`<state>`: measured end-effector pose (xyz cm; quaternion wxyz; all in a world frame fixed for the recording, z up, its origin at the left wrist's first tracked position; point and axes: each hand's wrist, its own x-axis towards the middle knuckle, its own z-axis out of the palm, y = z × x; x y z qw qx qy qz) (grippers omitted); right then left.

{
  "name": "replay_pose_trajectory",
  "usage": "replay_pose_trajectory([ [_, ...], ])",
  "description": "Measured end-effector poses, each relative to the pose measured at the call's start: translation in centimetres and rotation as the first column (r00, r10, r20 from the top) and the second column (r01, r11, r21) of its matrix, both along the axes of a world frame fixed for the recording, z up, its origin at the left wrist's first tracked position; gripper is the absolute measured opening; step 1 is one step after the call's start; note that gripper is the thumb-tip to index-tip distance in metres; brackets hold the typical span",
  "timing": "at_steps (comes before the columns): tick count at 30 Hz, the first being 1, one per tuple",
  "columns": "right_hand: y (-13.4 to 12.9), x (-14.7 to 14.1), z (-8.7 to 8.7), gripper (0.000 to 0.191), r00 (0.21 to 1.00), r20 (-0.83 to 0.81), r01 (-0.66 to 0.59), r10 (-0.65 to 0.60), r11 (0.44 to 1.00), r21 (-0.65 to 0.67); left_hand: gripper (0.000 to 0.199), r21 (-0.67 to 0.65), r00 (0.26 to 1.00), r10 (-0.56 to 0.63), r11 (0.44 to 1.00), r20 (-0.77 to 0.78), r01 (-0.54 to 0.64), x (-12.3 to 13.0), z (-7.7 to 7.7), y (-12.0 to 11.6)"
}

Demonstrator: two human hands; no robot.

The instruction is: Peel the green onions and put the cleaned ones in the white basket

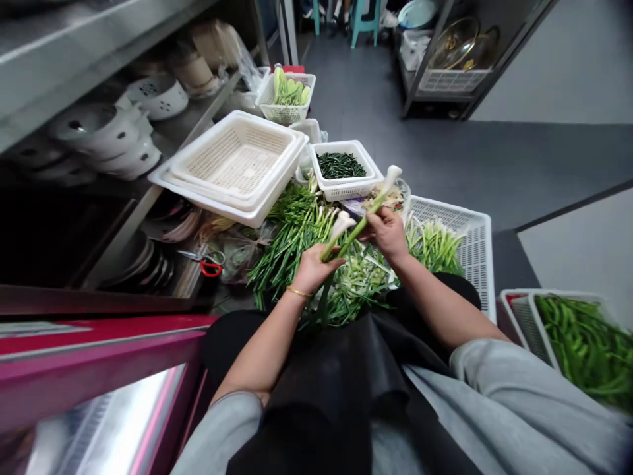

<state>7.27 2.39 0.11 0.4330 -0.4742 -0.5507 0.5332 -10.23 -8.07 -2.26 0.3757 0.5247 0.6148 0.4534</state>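
My left hand (312,267), with a thin gold bangle on the wrist, grips two green onions by their stalks; one white bulb (342,223) points up just above it. My right hand (387,232) holds the longer green onion (376,203) partway up its stalk, its white end reaching toward a white basket. Both hands hover over a pile of trimmed green onions (356,280) lying in front of my black apron. More untrimmed green onions (289,234) lie spread to the left of the pile.
A stack of empty white baskets (237,165) sits left. A small basket of dark greens (342,168), a basket holding green onions (469,244), a basket of green peppers (583,340), red-handled scissors (206,262), and metal shelves with dishes (99,132) surround me.
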Motion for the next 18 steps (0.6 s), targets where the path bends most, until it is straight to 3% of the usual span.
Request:
replay_pose_trajectory([
  [2, -1.6, -1.8, 0.6, 0.030, 0.997, 0.005, -0.074, 0.074, 0.996, 0.047, 0.026, 0.004, 0.998, 0.064, 0.998, -0.021, -0.064, 0.3, -0.2, 0.1],
  [4, -2.7, -3.0, 1.0, 0.033, 0.976, 0.059, -0.213, 0.208, 0.972, 0.095, 0.024, -0.042, 0.995, 0.087, 0.996, 0.051, -0.085, -0.5, -0.3, -0.1],
  [6, -3.6, -3.8, 1.0, 0.036, 0.889, 0.210, -0.439, 0.408, 0.888, 0.137, 0.027, -0.087, 0.987, 0.060, 0.995, 0.150, -0.047, -1.6, 0.2, -0.5],
  [8, -4.6, -4.3, 0.8, 0.033, 0.742, 0.414, -0.622, 0.527, 0.772, 0.131, 0.030, -0.111, 0.981, 0.033, 0.994, 0.189, -0.012, -2.2, 1.1, -0.9],
  [10, -5.4, -4.3, 0.8, 0.020, 0.642, 0.546, -0.692, 0.538, 0.713, 0.111, 0.029, -0.129, 0.983, 0.028, 0.992, 0.180, -0.004, -2.5, 2.0, -1.4],
  [13, -5.0, -1.9, 1.8, 0.013, 0.640, 0.513, -0.713, 0.572, 0.691, 0.119, 0.027, -0.180, 0.983, -0.077, 0.978, 0.165, 0.107, -3.0, 2.6, -2.5],
  [14, -4.3, -0.3, 2.5, 0.014, 0.666, 0.459, -0.703, 0.588, 0.701, 0.121, 0.026, -0.197, 0.980, -0.113, 0.970, 0.163, 0.144, -3.4, 2.6, -3.0],
  [16, -2.2, 3.7, 4.1, 0.015, 0.795, 0.304, -0.579, 0.524, 0.806, 0.123, 0.023, -0.219, 0.974, -0.139, 0.959, 0.180, 0.177, -4.5, 2.6, -3.9],
  [18, -0.1, 7.6, 5.5, 0.019, 0.940, 0.138, -0.328, 0.311, 0.936, 0.125, 0.025, -0.208, 0.972, -0.094, 0.968, 0.218, 0.140, -5.4, 2.8, -4.5],
])
